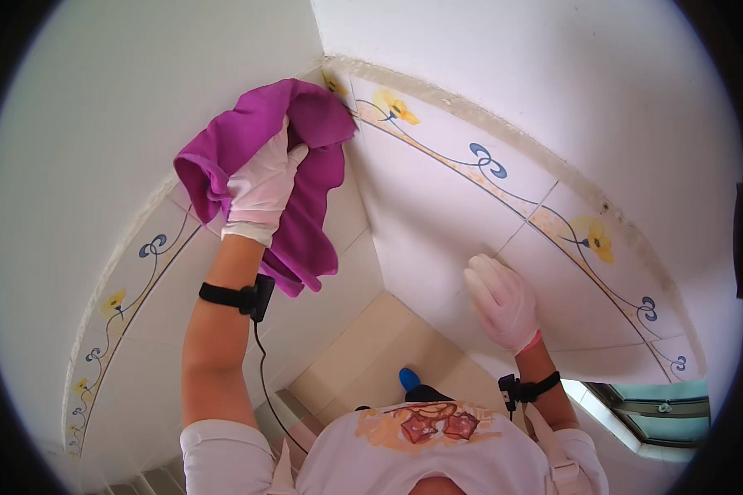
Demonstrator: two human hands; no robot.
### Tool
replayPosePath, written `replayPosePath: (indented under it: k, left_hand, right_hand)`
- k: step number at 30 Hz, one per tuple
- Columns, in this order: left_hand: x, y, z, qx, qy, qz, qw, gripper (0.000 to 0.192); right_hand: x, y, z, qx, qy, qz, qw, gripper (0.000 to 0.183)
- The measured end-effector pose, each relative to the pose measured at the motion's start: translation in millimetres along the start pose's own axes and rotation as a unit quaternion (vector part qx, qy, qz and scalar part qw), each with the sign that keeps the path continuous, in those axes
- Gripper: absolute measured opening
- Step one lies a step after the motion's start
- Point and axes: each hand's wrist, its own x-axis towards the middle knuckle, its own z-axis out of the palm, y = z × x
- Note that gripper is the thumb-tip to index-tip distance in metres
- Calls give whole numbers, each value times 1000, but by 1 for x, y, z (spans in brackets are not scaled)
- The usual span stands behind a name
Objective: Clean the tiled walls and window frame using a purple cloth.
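My left hand (pixel 263 176), in a pale thin glove, presses a purple cloth (pixel 297 216) against the wall near the corner. The cloth bunches over the fingers, partly hiding them, and its lower end hangs down below the hand. It covers part of the flowered border tiles on the left wall. My right hand (pixel 501 303), in a similar glove, is at the white wall tiles (pixel 433 229) of the right wall, fingers together and slightly bent. Nothing shows in it; whether it touches the tile I cannot tell.
Flowered border tiles (pixel 483 164) run along both walls beneath a rough plaster edge (pixel 532 142). Far below lies a beige tiled floor (pixel 371 346), where the tip of a blue shoe (pixel 409 378) shows. A window (pixel 662 408) is at the lower right. A cable (pixel 264 371) hangs from the left wrist strap.
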Motion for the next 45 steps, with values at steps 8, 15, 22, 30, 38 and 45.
replayPosePath:
  k: [8,15,22,30,38,45]
  left_hand:
    - [-51,-13,70,-288,-56,-63,954,45]
    - [31,28,48,-211,-32,-49,976,43]
    - [-57,22,143,-302,-195,-152,921,57]
    - [-274,-41,223,-200,-386,-176,883,59]
    - [-357,-80,103,-452,-401,-602,522,41]
    - [-397,-118,94,-302,-163,-283,895,17]
  right_hand:
    - [6,6,2,23,-7,-39,999,44]
    - [5,5,2,-4,-13,-33,999,44]
    - [-1,7,0,-6,-29,-40,999,45]
    - [4,4,12,16,-45,-57,997,50]
    - [-4,-9,37,-78,14,36,996,56]
    - [-6,-15,49,-182,-27,33,982,58]
